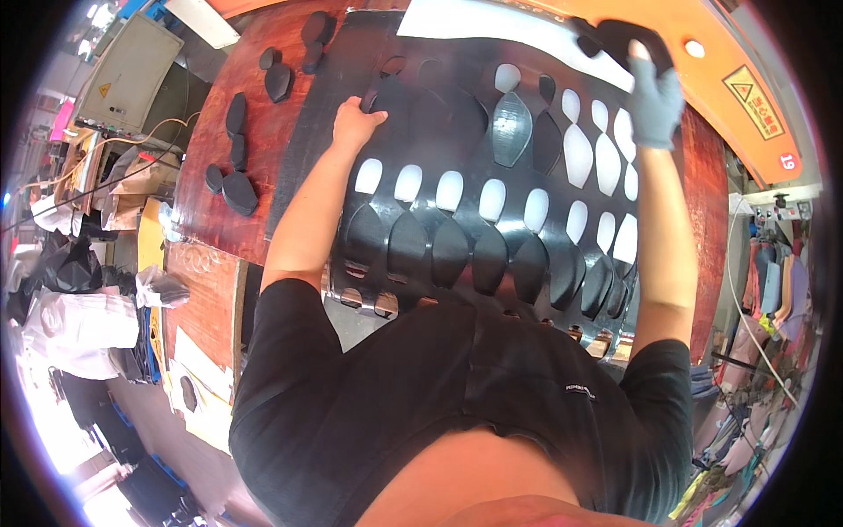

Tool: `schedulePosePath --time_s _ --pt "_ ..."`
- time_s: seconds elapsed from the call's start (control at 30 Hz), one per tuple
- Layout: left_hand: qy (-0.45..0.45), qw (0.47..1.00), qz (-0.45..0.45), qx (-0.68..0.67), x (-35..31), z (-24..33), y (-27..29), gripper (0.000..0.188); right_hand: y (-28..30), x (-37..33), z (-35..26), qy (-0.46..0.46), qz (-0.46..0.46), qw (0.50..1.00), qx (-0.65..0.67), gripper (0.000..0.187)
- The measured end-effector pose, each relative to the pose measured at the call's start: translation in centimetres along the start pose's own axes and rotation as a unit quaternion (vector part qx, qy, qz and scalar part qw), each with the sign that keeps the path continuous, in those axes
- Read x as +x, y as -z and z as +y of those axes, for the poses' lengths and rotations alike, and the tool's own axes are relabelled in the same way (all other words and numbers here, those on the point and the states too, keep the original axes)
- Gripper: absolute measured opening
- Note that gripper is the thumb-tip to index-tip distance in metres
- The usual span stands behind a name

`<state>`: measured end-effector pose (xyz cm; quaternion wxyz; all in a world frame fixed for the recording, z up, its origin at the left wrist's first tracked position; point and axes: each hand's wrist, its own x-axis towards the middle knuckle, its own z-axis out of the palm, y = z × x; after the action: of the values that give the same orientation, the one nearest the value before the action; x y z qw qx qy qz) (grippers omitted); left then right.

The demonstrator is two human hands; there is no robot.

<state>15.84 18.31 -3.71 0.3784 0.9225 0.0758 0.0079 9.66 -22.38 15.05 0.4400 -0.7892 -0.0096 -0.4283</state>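
Note:
A black sheet lies in front of me with rows of cut-outs, each a small oval joined to a larger sole-like shape. My bare left hand is at the sheet's far left part, thumb and fingers closed around a dark cut piece, which is hard to tell from the sheet. At the far right, my right hand wears a grey glove with bare fingertips. It grips a black two-lobed piece, raised near the orange machine. Whether that piece is a cutting die or cut material I cannot tell.
Several stacks of black cut pieces stand on the reddish wooden table at left. An orange machine beam with a warning label runs along the far right. A white sheet lies at the back. Bags crowd the left side.

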Motion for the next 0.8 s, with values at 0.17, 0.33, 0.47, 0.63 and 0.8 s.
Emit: schedulePosePath --time_s 0.17,0.33,0.47,0.63,0.8 --pt "0.051 0.997 -0.049 0.015 -1.0 2.1 1.5 0.06 -12.2 -0.9 -4.3 0.071 -0.119 0.982 0.129 0.031" --pt "0.059 0.986 -0.037 0.153 -3.5 4.1 2.2 0.067 -18.4 1.9 -6.2 0.069 -0.169 0.964 0.194 0.034" --pt "0.08 0.982 -0.028 0.169 -4.8 5.6 2.2 0.063 -19.8 -0.9 -5.9 0.128 -0.188 0.974 -0.016 0.031" --pt "0.086 0.987 -0.006 0.138 -4.9 5.3 1.9 0.058 -21.8 -13.6 -3.6 0.108 -0.429 0.896 -0.027 0.027" --pt "0.047 0.996 0.013 0.079 -3.7 3.9 1.9 0.037 -22.1 -17.6 -1.2 0.137 -0.375 0.916 0.021 0.034"
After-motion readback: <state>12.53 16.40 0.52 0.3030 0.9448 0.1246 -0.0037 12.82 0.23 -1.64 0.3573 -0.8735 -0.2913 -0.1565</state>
